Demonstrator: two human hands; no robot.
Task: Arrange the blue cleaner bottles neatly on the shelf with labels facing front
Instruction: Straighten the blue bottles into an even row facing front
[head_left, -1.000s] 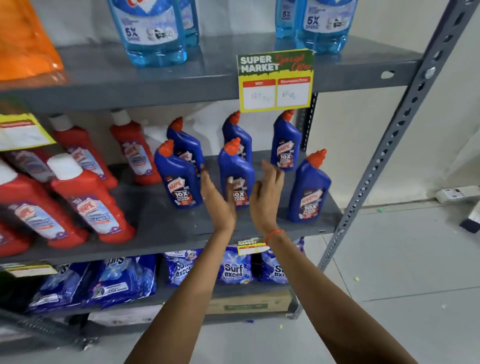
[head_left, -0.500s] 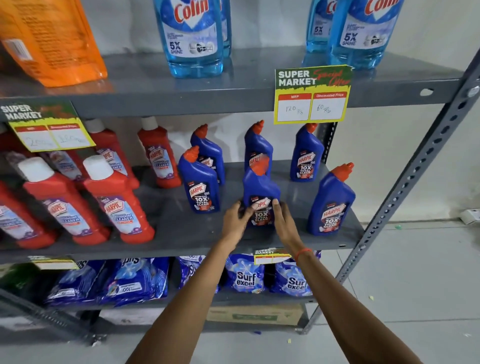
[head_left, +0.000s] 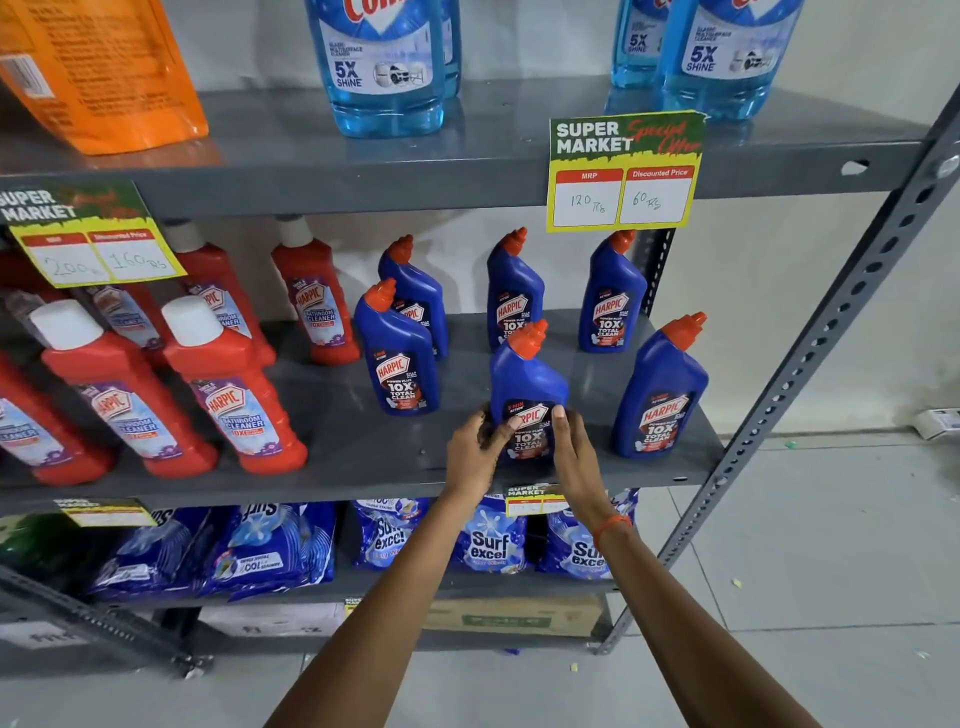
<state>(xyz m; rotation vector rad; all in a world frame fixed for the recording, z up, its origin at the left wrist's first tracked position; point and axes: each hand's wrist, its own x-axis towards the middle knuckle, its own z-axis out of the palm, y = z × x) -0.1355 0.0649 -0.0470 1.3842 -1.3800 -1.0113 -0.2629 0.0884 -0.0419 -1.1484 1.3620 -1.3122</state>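
Observation:
Several blue Harpic cleaner bottles with orange caps stand on the grey middle shelf (head_left: 363, 447). My left hand (head_left: 475, 452) and my right hand (head_left: 574, 452) grip the sides of the front middle blue bottle (head_left: 527, 379) near its base; its label faces front. Another blue bottle (head_left: 400, 358) stands to its left and one (head_left: 662, 395) to its right near the shelf's end. Three more blue bottles stand in the back row: left (head_left: 415, 291), middle (head_left: 514, 291), right (head_left: 613, 296). All visible labels face front.
Red Harpic bathroom cleaner bottles (head_left: 234, 395) fill the shelf's left half. Light-blue Colin bottles (head_left: 384, 62) and an orange pouch (head_left: 98, 73) sit on the top shelf. Price tags (head_left: 623, 171) hang from the upper shelf edge. Surf Excel packs (head_left: 488, 540) lie below. A perforated upright (head_left: 810, 364) bounds the right.
Both hands went from open beside the front middle bottle to gripping its lower sides. The bottle has come slightly toward the shelf's front edge. The camera moved closer.

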